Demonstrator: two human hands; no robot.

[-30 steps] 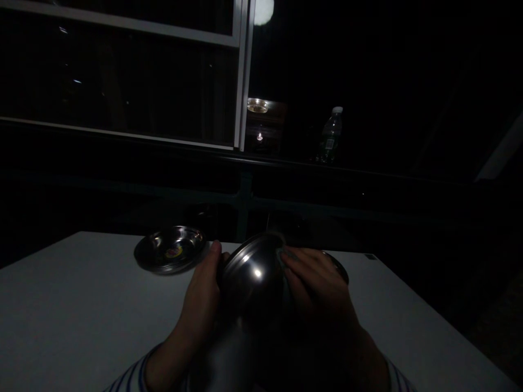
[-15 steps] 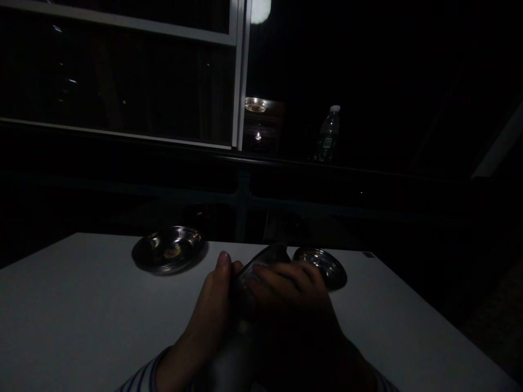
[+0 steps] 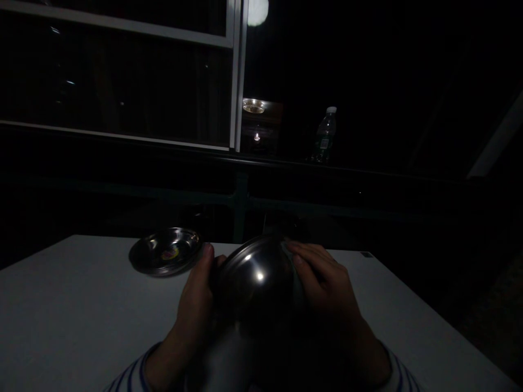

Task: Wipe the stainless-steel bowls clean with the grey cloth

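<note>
White table [image 3: 98, 310]: it spreads under both hands; its pale top gives a flat place for the dish.
Metal dish [image 3: 141, 258]: it stands near the far edge, open side up, a coloured sticker [image 3: 170, 253] inside; perhaps it is put there so that the near space stays free for the arms.
Left hand [image 3: 196, 302]: it is clamped on the left side of the bowl, thumb outside, probably to keep it steady.
Metal bowl [image 3: 257, 288]: it is in the air between the two hands, above the table, tilted, with its round outside toward the person; this seems to make the outer surface easy to reach.
Greenish cloth [image 3: 299, 286]: it lies against the bowl's right side, quite dark.
Right hand [image 3: 327, 280]: the fingers are closed over the cloth and press it to the bowl, I judge for rubbing contact.
</note>
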